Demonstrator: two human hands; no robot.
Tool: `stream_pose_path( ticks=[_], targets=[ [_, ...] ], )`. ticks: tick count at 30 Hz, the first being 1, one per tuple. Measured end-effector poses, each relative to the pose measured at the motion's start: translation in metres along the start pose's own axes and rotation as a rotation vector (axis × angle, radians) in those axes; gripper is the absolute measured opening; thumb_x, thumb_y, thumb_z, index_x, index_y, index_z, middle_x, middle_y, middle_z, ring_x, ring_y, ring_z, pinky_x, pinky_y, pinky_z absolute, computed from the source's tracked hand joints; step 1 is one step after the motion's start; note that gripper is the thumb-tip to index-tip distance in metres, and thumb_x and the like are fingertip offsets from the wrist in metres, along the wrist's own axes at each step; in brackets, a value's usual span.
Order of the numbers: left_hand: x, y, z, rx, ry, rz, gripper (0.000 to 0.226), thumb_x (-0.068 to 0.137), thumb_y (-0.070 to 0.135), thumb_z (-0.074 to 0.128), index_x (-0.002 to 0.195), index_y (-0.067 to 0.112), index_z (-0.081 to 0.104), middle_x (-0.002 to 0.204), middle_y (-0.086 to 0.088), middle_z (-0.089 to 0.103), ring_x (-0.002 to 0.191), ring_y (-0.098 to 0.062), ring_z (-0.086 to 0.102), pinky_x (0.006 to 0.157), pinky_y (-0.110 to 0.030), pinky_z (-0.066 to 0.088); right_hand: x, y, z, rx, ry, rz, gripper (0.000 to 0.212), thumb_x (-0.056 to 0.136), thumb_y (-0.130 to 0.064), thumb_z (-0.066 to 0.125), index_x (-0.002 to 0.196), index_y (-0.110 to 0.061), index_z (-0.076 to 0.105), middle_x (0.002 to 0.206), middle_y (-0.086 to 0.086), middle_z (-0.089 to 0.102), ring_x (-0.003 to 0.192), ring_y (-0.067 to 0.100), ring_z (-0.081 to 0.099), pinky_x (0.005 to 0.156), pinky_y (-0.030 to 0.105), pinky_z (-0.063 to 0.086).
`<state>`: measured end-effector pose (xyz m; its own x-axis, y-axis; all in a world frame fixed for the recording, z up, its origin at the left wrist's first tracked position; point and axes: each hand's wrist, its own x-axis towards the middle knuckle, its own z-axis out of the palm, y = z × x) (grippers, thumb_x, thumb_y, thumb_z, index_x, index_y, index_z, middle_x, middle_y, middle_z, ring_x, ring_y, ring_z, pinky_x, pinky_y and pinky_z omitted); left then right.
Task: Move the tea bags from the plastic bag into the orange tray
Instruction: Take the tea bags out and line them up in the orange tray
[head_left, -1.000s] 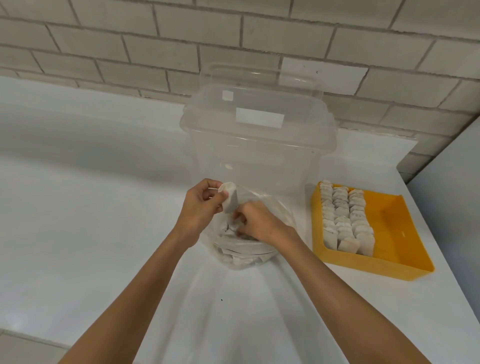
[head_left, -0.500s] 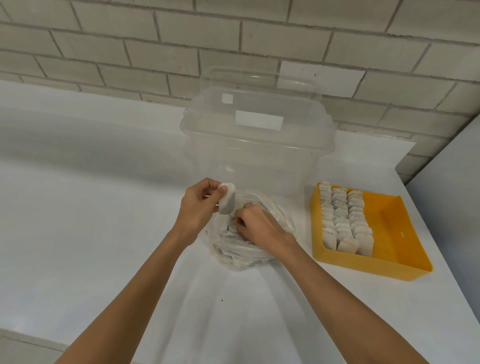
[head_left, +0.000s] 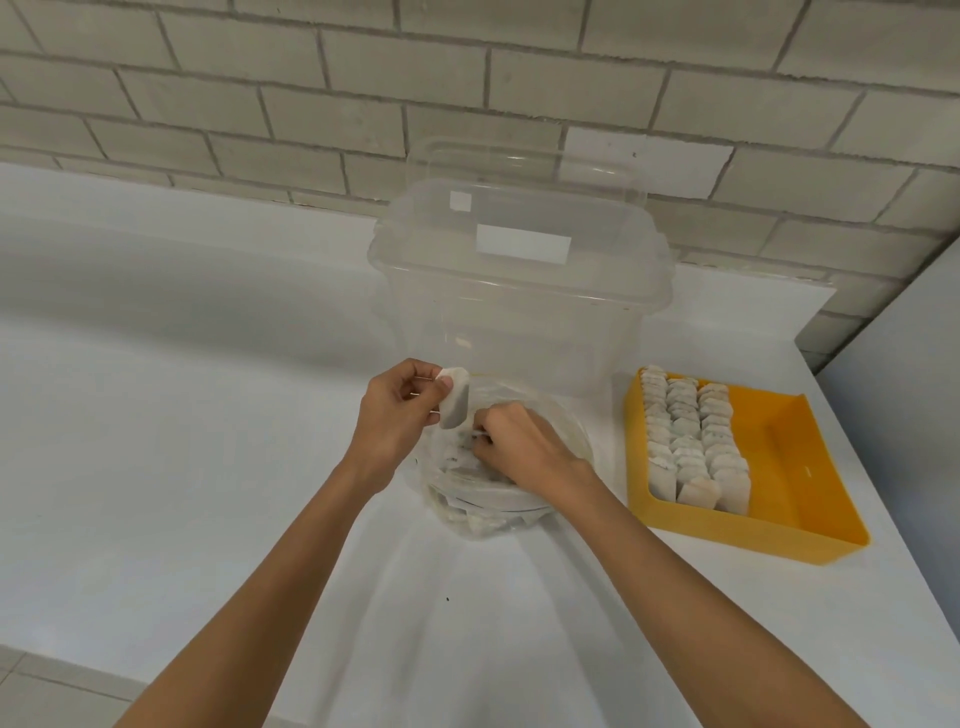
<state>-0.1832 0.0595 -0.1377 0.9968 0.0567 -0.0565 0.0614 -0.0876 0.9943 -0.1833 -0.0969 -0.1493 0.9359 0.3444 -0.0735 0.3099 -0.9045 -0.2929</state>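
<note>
- Our left hand (head_left: 395, 415) pinches one tea bag (head_left: 454, 397) between thumb and fingers and holds it upright just above the left rim of the bag (head_left: 569, 434).
- Our right hand (head_left: 519, 449) reaches into the bag's mouth with its fingers curled. Knuckles and crumpled plastic hide the fingertips, so we cannot tell whether they grip anything. A thin white bit shows there, too small to name.
- The bag stands on the counter (head_left: 182, 415) just in front of the box (head_left: 519, 312). We cannot tell whether the two touch.
- Loose tea bags (head_left: 467, 514) lie in the bottom of the bag, blurred through the plastic. We cannot count them.
- The tray (head_left: 779, 467) sits on the counter to the right, apart from the bag. Three rows (head_left: 685, 441) of tea bags stand upright along its left side, and the right part shows orange floor. The far ends of the rows crowd together and are hard to tell apart.
- The box is clear and lidded, with two white labels on its front. Our hands cover part of its lower front.
- Both forearms are cut off by the bottom edge.
- A grey panel (head_left: 909, 405) at the right runs out of the frame. We cannot say what it is.
- A brick wall (head_left: 311, 78) rises behind the counter.
</note>
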Motion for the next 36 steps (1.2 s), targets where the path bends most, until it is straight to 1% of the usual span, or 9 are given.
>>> stream_pose_path(
  ticks=[4,12,14,17,19,22,26,32,36],
  targets=[
    [0.001,0.008,-0.002,-0.005,0.007,0.041,0.013,0.091,0.017,0.064,0.104,0.019,0.066,0.087,-0.023,0.063,0.077,-0.017,0.062,0.065,-0.020,0.054,-0.010,0.005,-0.029,0.206,0.117,0.039,0.018,0.088,-0.009,0.051,0.100,-0.009,0.065,0.091,0.008,0.065,0.080,0.026,0.063,0.073,0.036,0.053],
    [0.005,0.033,0.017,-0.018,-0.078,0.114,0.010,0.090,0.021,0.065,0.095,0.014,0.070,0.092,-0.012,0.070,0.080,-0.015,0.064,0.065,-0.020,0.054,-0.034,0.021,-0.089,0.376,0.269,0.065,0.011,0.086,-0.012,0.066,0.087,-0.017,0.075,0.058,-0.022,0.056,0.061,-0.002,0.058,0.063,0.004,0.042],
    [0.006,0.039,0.025,-0.010,-0.110,0.130,0.009,0.091,0.023,0.065,0.093,0.016,0.070,0.094,-0.003,0.072,0.083,-0.016,0.066,0.068,-0.021,0.053,-0.041,0.025,-0.098,0.418,0.306,0.073,0.011,0.086,-0.014,0.067,0.088,-0.019,0.077,0.057,-0.021,0.060,0.060,0.002,0.061,0.061,0.005,0.044],
    [0.007,0.046,0.040,0.015,-0.156,0.155,0.012,0.090,0.025,0.065,0.093,0.017,0.072,0.096,0.002,0.073,0.090,-0.018,0.067,0.076,-0.026,0.051,-0.050,0.034,-0.107,0.460,0.346,0.096,0.010,0.086,-0.013,0.068,0.091,-0.017,0.076,0.061,0.003,0.069,0.059,0.009,0.064,0.064,0.013,0.052],
    [0.006,0.050,0.051,0.013,-0.187,0.175,0.012,0.089,0.024,0.066,0.094,0.015,0.074,0.095,0.004,0.074,0.088,-0.010,0.066,0.076,-0.020,0.050,-0.057,0.041,-0.113,0.481,0.366,0.129,0.011,0.086,-0.012,0.068,0.094,-0.016,0.075,0.064,0.008,0.070,0.058,0.007,0.064,0.065,0.015,0.053],
    [0.005,0.054,0.070,0.022,-0.220,0.203,0.011,0.088,0.021,0.067,0.093,0.015,0.075,0.092,0.006,0.074,0.078,0.002,0.061,0.068,-0.009,0.044,-0.071,0.056,-0.124,0.426,0.395,0.167,0.012,0.087,-0.011,0.067,0.096,-0.014,0.075,0.067,0.004,0.070,0.061,0.003,0.064,0.066,0.010,0.051],
    [0.003,0.055,0.094,0.046,-0.288,0.225,0.008,0.087,0.019,0.068,0.090,0.019,0.076,0.090,0.007,0.074,0.075,0.001,0.059,0.068,-0.011,0.044,-0.093,0.076,-0.139,0.324,0.437,0.201,0.011,0.089,-0.013,0.065,0.091,-0.018,0.074,0.064,-0.017,0.061,0.061,0.000,0.060,0.062,0.005,0.043],
    [0.001,0.056,0.122,0.045,-0.368,0.213,0.010,0.090,0.016,0.066,0.094,0.012,0.074,0.082,-0.004,0.067,0.074,-0.008,0.057,0.072,-0.024,0.049,-0.123,0.115,-0.145,0.241,0.402,0.320,0.016,0.093,-0.012,0.057,0.086,-0.021,0.068,0.071,-0.006,0.064,0.060,0.005,0.062,0.050,0.010,0.039],
    [-0.001,0.053,0.133,0.047,-0.392,0.201,0.008,0.091,0.014,0.064,0.093,0.013,0.072,0.080,-0.010,0.067,0.078,-0.015,0.061,0.076,-0.028,0.052,-0.139,0.144,-0.133,0.156,0.236,0.414,0.023,0.091,-0.003,0.051,0.085,-0.019,0.066,0.069,-0.004,0.061,0.063,0.012,0.064,0.060,0.023,0.048]
  ],
)
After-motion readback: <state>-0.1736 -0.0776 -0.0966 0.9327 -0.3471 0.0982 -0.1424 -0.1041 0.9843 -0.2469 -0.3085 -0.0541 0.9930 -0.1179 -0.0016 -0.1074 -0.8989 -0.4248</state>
